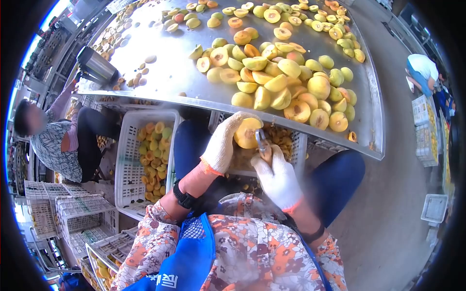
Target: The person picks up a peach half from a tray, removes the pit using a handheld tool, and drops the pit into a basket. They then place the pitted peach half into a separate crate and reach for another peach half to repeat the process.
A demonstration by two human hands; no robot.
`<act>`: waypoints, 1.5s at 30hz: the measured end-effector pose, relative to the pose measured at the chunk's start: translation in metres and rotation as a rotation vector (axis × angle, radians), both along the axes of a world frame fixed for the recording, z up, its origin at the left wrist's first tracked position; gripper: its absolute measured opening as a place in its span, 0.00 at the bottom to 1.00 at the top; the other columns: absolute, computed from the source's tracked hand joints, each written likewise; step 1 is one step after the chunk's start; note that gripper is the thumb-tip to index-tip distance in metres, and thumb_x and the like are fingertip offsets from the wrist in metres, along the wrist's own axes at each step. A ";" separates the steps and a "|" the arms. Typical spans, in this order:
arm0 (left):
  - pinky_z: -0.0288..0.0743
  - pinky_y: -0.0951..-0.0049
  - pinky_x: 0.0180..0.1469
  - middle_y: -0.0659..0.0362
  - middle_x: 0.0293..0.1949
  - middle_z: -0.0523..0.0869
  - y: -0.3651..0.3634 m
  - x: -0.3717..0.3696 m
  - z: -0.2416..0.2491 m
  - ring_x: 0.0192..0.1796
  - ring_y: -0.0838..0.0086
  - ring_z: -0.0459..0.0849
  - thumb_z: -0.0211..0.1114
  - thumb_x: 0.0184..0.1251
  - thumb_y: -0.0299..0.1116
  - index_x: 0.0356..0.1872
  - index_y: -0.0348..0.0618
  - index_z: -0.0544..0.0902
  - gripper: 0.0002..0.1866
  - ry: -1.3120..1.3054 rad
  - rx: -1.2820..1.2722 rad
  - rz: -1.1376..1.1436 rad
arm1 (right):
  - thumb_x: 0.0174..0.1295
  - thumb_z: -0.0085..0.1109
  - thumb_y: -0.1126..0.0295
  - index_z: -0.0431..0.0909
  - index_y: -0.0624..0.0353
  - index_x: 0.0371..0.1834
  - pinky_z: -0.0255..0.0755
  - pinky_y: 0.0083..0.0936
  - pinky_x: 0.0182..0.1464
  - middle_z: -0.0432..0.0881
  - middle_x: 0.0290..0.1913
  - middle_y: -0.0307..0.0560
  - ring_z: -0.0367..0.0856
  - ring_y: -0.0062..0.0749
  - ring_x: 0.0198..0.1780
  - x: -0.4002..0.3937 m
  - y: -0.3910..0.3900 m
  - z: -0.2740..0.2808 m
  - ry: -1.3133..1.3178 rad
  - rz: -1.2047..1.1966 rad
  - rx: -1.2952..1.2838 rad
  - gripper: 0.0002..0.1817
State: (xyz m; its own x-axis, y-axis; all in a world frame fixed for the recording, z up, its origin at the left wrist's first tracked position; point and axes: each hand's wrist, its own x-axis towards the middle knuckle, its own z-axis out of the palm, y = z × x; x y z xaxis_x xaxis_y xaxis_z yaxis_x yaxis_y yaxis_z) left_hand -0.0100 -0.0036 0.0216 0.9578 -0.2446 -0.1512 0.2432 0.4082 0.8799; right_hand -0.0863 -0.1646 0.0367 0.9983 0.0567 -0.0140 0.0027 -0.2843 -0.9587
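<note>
My left hand (224, 143), in a white knit glove with an orange cuff, is closed around a halved yellow peach (247, 133), its cut face toward me. Gloved the same way, my right hand (279, 180) grips a pitting tool (262, 144) with a short wooden handle and a curved metal end. That metal end meets the right edge of the peach half. Both hands are just off the near edge of the metal table (194, 99), above a crate (299, 145) with orange-yellow pieces in it.
A large pile of peach halves (276, 82) lies on the table. At my left stands a white crate (127, 160) of peach halves. Farther left, a seated person (58, 140) is near a metal pitcher (97, 67) and stacked crates (82, 213). Another person (422, 68) bends at far right.
</note>
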 end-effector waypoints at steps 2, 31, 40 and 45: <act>0.81 0.68 0.60 0.53 0.55 0.86 -0.003 -0.003 0.001 0.55 0.69 0.86 0.48 0.85 0.46 0.63 0.40 0.78 0.22 0.010 0.040 -0.005 | 0.71 0.64 0.67 0.69 0.62 0.49 0.76 0.47 0.34 0.81 0.31 0.67 0.84 0.69 0.40 0.001 0.003 0.001 -0.118 0.010 -0.066 0.15; 0.79 0.66 0.59 0.53 0.51 0.86 0.004 0.037 0.032 0.52 0.67 0.85 0.47 0.86 0.53 0.66 0.36 0.76 0.29 0.210 0.697 -0.565 | 0.70 0.62 0.68 0.72 0.65 0.53 0.80 0.43 0.28 0.83 0.29 0.57 0.86 0.58 0.27 -0.003 -0.005 -0.029 -0.140 0.055 -0.431 0.15; 0.74 0.72 0.60 0.57 0.49 0.86 -0.013 0.016 0.014 0.52 0.74 0.82 0.56 0.83 0.40 0.56 0.38 0.82 0.16 -0.274 0.425 -0.319 | 0.77 0.57 0.64 0.68 0.51 0.50 0.63 0.22 0.16 0.71 0.20 0.36 0.69 0.23 0.14 0.000 -0.004 -0.002 0.661 0.013 0.658 0.09; 0.74 0.70 0.62 0.56 0.51 0.85 -0.012 0.017 0.006 0.55 0.71 0.81 0.56 0.83 0.41 0.61 0.38 0.78 0.19 -0.238 0.121 -0.319 | 0.78 0.57 0.62 0.67 0.47 0.53 0.54 0.18 0.14 0.66 0.21 0.31 0.61 0.15 0.13 0.005 -0.014 0.004 0.704 0.068 0.813 0.10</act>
